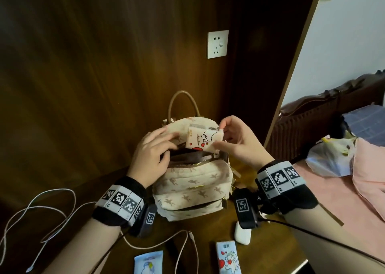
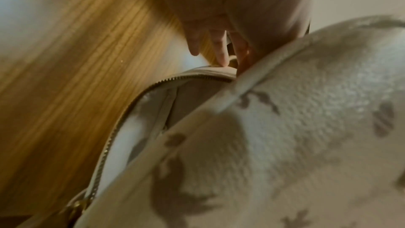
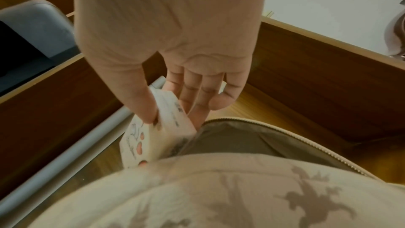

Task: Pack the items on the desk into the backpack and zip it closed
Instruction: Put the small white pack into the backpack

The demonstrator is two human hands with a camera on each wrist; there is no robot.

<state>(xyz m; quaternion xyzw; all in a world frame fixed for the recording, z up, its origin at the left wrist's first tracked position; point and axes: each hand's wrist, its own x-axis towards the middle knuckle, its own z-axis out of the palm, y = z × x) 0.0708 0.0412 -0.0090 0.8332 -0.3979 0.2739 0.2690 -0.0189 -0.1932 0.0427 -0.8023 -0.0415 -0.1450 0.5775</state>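
My right hand (image 1: 239, 140) pinched a tissue pack (image 1: 205, 138) between thumb and fingers, its lower edge at the open mouth of the backpack (image 1: 193, 182). My left hand (image 1: 154, 149) curled over the rear flap, holding the mouth apart. To do this well, I judged I should keep the flap pulled back, tip the pack narrow edge down and slide it clear of the zip teeth. On the desk (image 1: 277, 250) I counted two more packs, one white case (image 1: 242, 233) and two cables.
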